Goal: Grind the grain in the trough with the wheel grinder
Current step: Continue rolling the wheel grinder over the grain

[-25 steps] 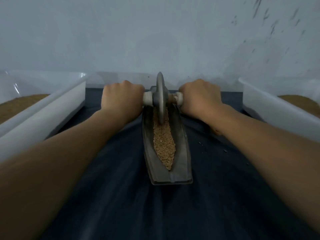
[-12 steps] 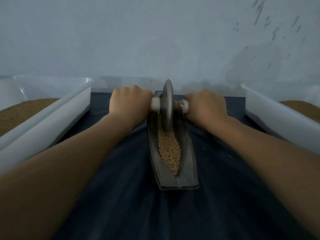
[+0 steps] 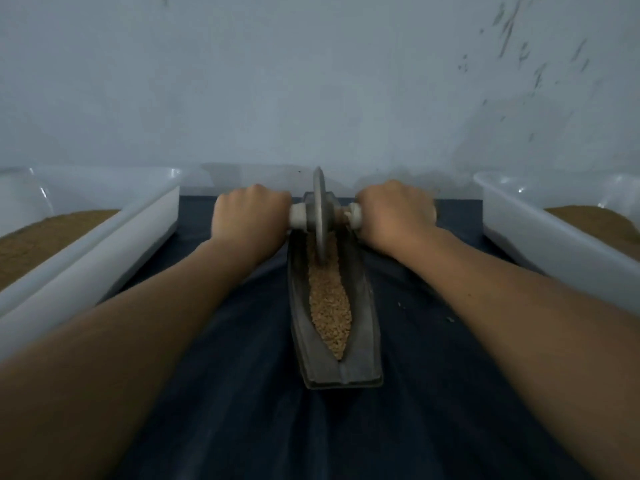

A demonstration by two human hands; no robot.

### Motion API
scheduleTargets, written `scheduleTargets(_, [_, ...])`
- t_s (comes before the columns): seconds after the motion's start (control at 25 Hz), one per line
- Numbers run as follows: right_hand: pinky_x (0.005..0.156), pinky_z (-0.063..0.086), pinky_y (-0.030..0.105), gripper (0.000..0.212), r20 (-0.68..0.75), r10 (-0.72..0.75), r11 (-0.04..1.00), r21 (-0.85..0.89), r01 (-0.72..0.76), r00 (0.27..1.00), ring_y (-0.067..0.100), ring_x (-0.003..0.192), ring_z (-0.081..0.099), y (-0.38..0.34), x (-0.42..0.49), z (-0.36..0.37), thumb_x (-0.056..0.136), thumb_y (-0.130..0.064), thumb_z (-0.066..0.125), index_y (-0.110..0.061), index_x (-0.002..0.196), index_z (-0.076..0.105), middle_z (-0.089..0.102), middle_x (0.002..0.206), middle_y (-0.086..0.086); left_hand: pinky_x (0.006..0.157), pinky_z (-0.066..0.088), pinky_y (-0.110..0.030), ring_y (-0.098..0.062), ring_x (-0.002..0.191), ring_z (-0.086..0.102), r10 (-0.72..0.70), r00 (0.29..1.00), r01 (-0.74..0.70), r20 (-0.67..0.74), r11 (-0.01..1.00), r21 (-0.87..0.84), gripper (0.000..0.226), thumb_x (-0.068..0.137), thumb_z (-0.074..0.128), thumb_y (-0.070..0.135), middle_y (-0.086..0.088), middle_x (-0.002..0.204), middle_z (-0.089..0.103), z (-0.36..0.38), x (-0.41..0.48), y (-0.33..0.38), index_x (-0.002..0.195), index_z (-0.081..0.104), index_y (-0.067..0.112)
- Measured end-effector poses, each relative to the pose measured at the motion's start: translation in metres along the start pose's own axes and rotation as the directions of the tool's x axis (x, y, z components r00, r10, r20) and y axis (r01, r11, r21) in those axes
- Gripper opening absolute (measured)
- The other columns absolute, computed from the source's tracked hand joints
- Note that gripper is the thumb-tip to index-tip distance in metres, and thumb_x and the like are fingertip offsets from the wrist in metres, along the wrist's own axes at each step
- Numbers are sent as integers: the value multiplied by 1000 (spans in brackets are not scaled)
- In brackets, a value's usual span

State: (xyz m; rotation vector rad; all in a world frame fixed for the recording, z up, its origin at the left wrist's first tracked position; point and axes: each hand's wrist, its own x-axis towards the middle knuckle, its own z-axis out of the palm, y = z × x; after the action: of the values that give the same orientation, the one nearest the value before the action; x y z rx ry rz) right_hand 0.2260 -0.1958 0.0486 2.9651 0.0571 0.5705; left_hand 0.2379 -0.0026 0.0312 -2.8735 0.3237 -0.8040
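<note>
Both hands, left (image 3: 250, 216) and right (image 3: 394, 213), grip the white axle handles of a grey metal wheel grinder (image 3: 319, 216), standing upright in tan grain (image 3: 329, 306) inside a dark boat-shaped trough (image 3: 367, 334).

Left tub (image 3: 104, 251), right tub (image 3: 540, 244) flank dark cloth (image 3: 259, 427).

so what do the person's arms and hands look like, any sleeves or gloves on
No sleeves or gloves in view. The left forearm and right forearm are bare to the frame edge, with no watch or bracelet. The left hand and right hand are bare too; no ring shows.
</note>
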Motion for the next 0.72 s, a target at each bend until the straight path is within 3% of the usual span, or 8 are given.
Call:
scheduleTargets(0.08, [55,38,28,9,-83,-140,988,-81,133,987,22,64,54,9,-23,1,82,-30,69,-29,90,67,57,76,-2,51,33,-31,-29,59,53,59,995,-59,-85,998,11,8,85,62,25,-1,68,48,-3,-28,-7,88,58,20])
scheduleTargets(0.12, [47,28,22,13,-179,-194,977,-121,174,965,15,48,38,15,-40,7,72,-33,71,-30,76,59,44,61,-8,46,24,-27,-24,48,40,107,980,-103,-165,994,33,14,78,67,25,3,60,39,-3,-47,-11,80,54,21])
scheduleTargets(0.2, [47,8,14,36,-342,-214,974,-148,172,915,4,42,7,23,-67,11,51,-40,68,-30,58,34,16,50,-13,47,10,-19,-17,42,20,222,936,-209,-274,975,74,21,65,69,24,6,51,28,-8,-67,-17,70,49,23])
scheduleTargets(0.24, [49,6,12,42,-359,-185,981,-119,152,915,2,43,4,25,-68,11,47,-41,67,-29,56,28,11,49,-13,49,7,-18,-16,41,16,248,929,-229,-273,968,100,21,61,68,21,5,50,27,-12,-64,-18,68,48,22])
scheduleTargets(0.36, [47,25,21,31,-201,-66,997,-53,56,977,14,45,34,18,-46,19,69,-37,70,-28,63,41,39,55,-9,45,19,-24,-26,43,43,192,965,-156,-176,968,198,16,72,67,13,-3,55,44,-11,-34,-3,74,51,18])
scheduleTargets(0.48, [65,46,32,10,-17,-1,998,65,2,1000,27,82,62,6,-8,10,88,-38,65,-28,91,64,64,90,2,56,35,-34,-31,70,59,88,993,-77,-78,988,135,5,93,54,16,-5,75,51,-6,1,4,96,57,18])
scheduleTargets(0.6, [57,43,29,6,-26,-154,988,-13,153,988,23,71,59,14,-20,-1,86,-35,67,-30,88,63,62,81,-2,56,34,-34,-28,67,55,109,994,-108,-27,993,51,6,90,56,28,0,74,51,-5,-18,-11,92,52,24])
scheduleTargets(0.72, [44,13,17,26,-307,-273,959,-159,233,912,8,41,20,31,-70,3,62,-36,68,-29,65,43,26,51,-11,44,18,-20,-14,44,23,271,958,-270,-97,963,23,22,73,63,41,12,58,22,-15,-63,-30,74,42,32])
